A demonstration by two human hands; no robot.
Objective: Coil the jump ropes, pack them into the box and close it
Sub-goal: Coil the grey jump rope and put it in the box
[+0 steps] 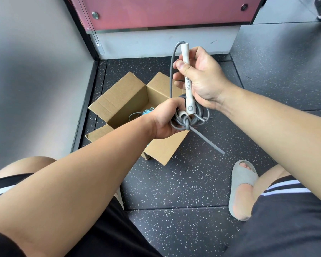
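We are finishing the grey rope's coil (pixel 190 119), gripped in our left hand (pixel 165 120), while our right hand (pixel 202 78) clamps the white handle (pixel 187 78), so next we judge it goes into the open box (pixel 119 102).

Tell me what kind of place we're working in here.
Probably a gym or fitness room: speckled black rubber floor tiles, a jump rope held in both hands above an open cardboard box, and a pink panel bolted to the wall behind.
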